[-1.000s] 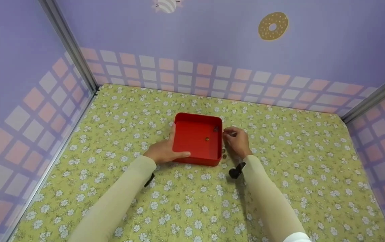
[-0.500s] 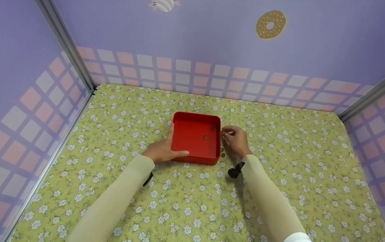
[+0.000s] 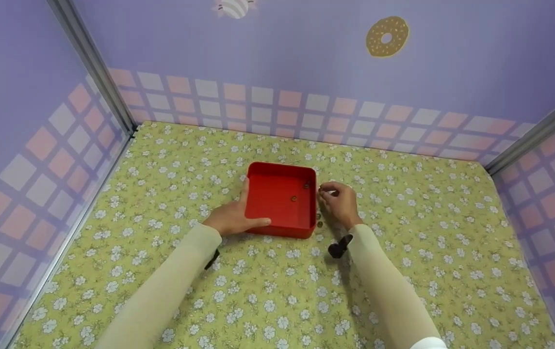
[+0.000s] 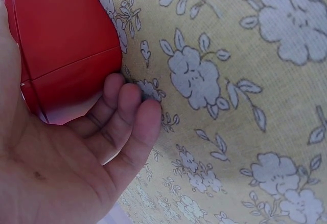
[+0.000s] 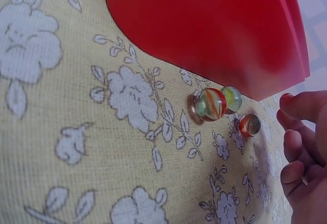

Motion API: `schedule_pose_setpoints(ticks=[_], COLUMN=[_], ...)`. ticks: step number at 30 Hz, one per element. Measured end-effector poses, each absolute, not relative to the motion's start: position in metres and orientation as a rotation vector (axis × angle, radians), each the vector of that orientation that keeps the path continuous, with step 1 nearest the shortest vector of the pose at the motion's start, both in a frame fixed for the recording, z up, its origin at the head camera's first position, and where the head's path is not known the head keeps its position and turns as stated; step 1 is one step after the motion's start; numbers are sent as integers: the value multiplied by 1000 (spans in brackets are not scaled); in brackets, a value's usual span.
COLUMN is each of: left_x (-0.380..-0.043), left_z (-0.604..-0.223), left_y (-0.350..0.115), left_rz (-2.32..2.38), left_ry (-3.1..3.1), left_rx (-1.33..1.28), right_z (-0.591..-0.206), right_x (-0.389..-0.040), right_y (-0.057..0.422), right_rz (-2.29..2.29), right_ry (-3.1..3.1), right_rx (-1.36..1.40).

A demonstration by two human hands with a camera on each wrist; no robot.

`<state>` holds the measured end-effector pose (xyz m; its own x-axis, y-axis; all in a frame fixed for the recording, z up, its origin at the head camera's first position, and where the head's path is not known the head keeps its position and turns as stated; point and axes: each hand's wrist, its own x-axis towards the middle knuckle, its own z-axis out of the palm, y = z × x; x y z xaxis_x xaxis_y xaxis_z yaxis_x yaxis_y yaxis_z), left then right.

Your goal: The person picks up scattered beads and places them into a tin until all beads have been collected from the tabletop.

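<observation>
Little has moved; left hand (image 3: 233,217) spread against red box (image 3: 287,230); right hand (image 3: 343,203) curled near marbles (image 5: 210,104) (any hold unclear).

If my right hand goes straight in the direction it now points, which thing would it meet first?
Probably the right side wall of the red box: in the head view your right hand points toward it from close beside. Depth is unclear, so they may already touch.
</observation>
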<state>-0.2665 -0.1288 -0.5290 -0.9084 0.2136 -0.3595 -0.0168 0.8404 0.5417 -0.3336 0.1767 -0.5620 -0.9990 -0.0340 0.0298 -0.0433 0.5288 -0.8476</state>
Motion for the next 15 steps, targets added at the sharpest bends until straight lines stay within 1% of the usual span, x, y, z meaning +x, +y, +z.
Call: schedule_pose_setpoints(ticks=[15], left_x=[-267], left_z=[-530], left_y=[-130], left_rz=[770], left_ry=[2613], left_rx=[143], right_z=[-554], right_x=[-327], right_y=[177], right_rz=[1582], right_ry=[-2690], right_rx=[65])
